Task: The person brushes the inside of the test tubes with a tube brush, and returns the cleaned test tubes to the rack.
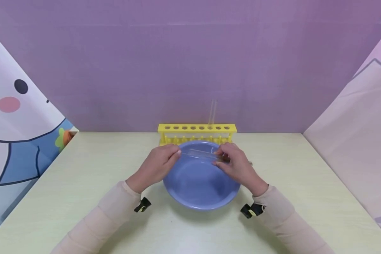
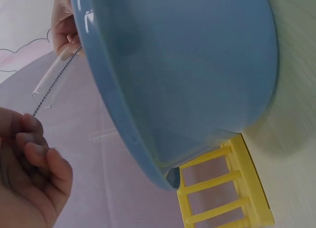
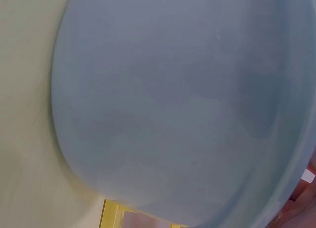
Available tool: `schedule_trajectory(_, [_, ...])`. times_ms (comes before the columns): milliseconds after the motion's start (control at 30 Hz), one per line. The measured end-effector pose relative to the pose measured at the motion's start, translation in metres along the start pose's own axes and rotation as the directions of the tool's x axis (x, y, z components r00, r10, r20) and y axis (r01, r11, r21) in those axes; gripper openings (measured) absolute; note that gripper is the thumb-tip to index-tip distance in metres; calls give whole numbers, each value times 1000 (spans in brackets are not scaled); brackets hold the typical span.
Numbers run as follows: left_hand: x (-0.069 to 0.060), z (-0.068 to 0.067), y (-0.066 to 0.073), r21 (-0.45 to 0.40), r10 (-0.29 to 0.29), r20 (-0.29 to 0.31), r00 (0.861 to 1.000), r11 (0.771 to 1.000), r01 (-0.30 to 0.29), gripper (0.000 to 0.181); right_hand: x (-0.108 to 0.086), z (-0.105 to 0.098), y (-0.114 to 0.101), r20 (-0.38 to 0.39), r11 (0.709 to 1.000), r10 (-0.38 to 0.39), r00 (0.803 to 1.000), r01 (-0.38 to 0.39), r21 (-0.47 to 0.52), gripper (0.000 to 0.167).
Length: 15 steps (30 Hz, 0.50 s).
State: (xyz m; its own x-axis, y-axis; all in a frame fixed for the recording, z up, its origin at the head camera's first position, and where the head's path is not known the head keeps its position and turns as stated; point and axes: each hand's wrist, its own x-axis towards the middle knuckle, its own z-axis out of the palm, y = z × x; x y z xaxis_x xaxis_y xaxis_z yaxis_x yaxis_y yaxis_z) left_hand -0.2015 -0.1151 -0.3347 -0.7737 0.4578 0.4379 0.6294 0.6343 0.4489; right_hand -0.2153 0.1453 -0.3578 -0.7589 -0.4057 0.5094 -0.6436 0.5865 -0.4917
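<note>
Nearest us, below each sleeve (image 1: 98,215), a black mount (image 1: 252,210) sits near the basin (image 1: 203,192); a dropped wrist could knock the basin and jog the work above it. The basin stands on the counter (image 1: 82,169), and we cannot tell whether it holds water.

Over its far half, the left hand (image 1: 157,164) pinches a twisted wire (image 2: 58,80) between curled fingers, and the right hand (image 1: 238,164) is clamped on a tube (image 2: 47,81), thumb opposite fingers. The tube lies nearly level above the basin, its mouth towards the left hand, and the wire runs in through that mouth. We judge the glass-like wall to be the weak point: if the wire is pushed hard or off line, its tip could strike the closed end, or the wire could lever against the lip and chip it. The right fingers cover the far end, so we cannot see how deep the wire reaches. If the tube is wet, a tug on the wire could draw it out of that grip and drop it into the basin.

Just behind the basin is the yellow rack (image 1: 188,125), with a second tube (image 1: 212,111) standing tall in it. A shove on the basin could push the rack and rattle or tip that tube towards the purple wall (image 1: 146,70).
</note>
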Motion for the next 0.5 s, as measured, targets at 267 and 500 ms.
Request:
schedule_trajectory(267, [0,0,-7,-2,152,-47,987,988,-153,28,-2,-3,0,20,999,11,1000,-12,45,21])
schedule_trajectory(500, [-1,-1,-8,-78,144,-72,987,986,-149,34,-3,-4,0,19,997,-8,1000,6,73,21])
